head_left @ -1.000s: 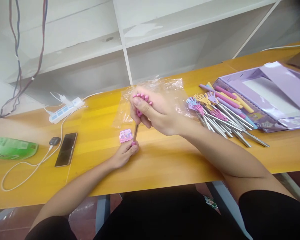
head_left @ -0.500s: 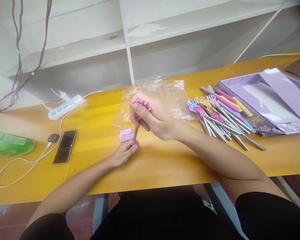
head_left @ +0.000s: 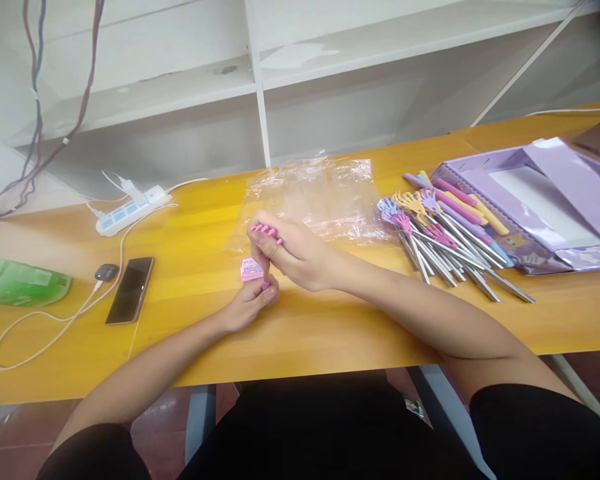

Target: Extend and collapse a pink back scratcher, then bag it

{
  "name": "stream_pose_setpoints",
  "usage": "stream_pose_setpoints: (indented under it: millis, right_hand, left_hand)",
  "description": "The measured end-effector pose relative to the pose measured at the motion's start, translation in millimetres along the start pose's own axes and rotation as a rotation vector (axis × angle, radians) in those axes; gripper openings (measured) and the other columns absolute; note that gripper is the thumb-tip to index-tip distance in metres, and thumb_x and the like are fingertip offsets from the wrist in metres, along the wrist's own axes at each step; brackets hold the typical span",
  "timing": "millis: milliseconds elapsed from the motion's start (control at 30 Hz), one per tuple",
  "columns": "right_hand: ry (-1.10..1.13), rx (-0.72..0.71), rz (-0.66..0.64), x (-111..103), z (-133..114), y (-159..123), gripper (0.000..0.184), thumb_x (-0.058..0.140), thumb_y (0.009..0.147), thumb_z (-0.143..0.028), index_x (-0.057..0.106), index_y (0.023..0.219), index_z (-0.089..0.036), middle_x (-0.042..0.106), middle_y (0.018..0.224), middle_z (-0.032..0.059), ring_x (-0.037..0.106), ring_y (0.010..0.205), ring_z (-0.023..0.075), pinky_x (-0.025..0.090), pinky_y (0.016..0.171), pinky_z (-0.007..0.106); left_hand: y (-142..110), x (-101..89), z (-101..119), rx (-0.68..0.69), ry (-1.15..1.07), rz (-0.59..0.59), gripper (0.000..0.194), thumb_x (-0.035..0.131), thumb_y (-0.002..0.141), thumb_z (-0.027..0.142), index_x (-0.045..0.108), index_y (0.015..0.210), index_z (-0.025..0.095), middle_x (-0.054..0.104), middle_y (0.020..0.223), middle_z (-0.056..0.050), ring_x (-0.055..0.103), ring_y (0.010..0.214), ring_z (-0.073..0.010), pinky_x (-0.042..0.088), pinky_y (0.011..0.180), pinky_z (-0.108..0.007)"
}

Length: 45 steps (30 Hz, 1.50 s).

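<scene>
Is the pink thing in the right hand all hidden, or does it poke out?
Partly out: pink tips show along the top of the curled right hand. The hand covers the rest of that end.

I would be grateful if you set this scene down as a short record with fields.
Left hand: the left hand grips a pink handle
Right hand: the right hand is closed around a pink claw head, just above the left
Beside left hand: small pink printed stack
Beyond hands: clear plastic sheet
Right side: pile of claw-headed metal rods, coloured tubes, purple box
Left side: phone, power strip, green packet
Surface: yellow-brown table
</scene>
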State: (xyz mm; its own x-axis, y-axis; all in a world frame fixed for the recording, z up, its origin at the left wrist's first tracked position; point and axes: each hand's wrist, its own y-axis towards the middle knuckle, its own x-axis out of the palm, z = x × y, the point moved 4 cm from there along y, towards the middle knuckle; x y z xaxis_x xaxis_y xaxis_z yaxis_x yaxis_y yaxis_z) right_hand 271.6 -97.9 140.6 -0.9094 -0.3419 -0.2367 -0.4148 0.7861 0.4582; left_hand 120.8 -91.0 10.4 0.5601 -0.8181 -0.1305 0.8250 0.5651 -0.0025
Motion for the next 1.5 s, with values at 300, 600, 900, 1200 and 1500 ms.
stream_pose_setpoints:
  millis: [300,600,900,1200,1500]
  right_hand:
    - [-0.048,0.003,-0.01,5.0,8.4,-0.9,0.026,0.038,0.117,-0.034,0.042,0.093,-0.024,0.059,0.074,-0.0044,0.051,0.061,0.011,0.047,0.067,0.027]
    - [-0.103,-0.04,-0.003,10.3,16.4,-2.2,0.028,0.038,0.117,-0.038,0.042,0.093,-0.024,0.058,0.073,-0.0042,0.053,0.065,0.012,0.046,0.067,0.026]
    - [-0.126,-0.052,-0.014,12.3,24.5,-2.9,0.023,0.039,0.116,-0.033,0.043,0.096,-0.024,0.059,0.073,-0.005,0.054,0.063,0.011,0.043,0.066,0.026]
    - [-0.177,-0.067,0.003,14.6,27.0,-3.1,0.021,0.038,0.115,-0.028,0.042,0.095,-0.023,0.056,0.072,-0.0058,0.049,0.06,0.0095,0.04,0.063,0.024]
    - [-0.221,-0.12,-0.007,20.9,30.5,-3.6,0.021,0.037,0.113,-0.029,0.036,0.093,-0.025,0.052,0.072,-0.0055,0.044,0.06,0.0104,0.037,0.064,0.027]
  left_hand:
    - [-0.7,-0.6,-4.9,-0.014,-0.016,0.008,0.054,0.046,0.107,0.069,0.043,0.08,0.021,0.04,0.074,0.002,0.035,0.068,-0.0142,0.032,0.067,-0.031]
    - [-1.0,-0.8,-6.0,-0.037,-0.006,0.008,0.056,0.045,0.106,0.07,0.044,0.08,0.021,0.04,0.074,0.002,0.035,0.069,-0.0138,0.032,0.067,-0.03]
    - [-0.3,0.4,-5.6,-0.016,-0.039,-0.002,0.054,0.045,0.108,0.066,0.043,0.079,0.021,0.039,0.073,0.003,0.034,0.067,-0.0133,0.03,0.065,-0.03]
    - [0.0,0.3,-5.2,-0.016,-0.037,0.008,0.056,0.044,0.108,0.067,0.043,0.077,0.021,0.039,0.073,0.002,0.035,0.068,-0.0136,0.031,0.065,-0.03]
    - [-2.2,1.0,-6.8,-0.044,-0.054,0.027,0.058,0.048,0.104,0.071,0.042,0.076,0.021,0.039,0.072,0.003,0.033,0.066,-0.0132,0.029,0.064,-0.03]
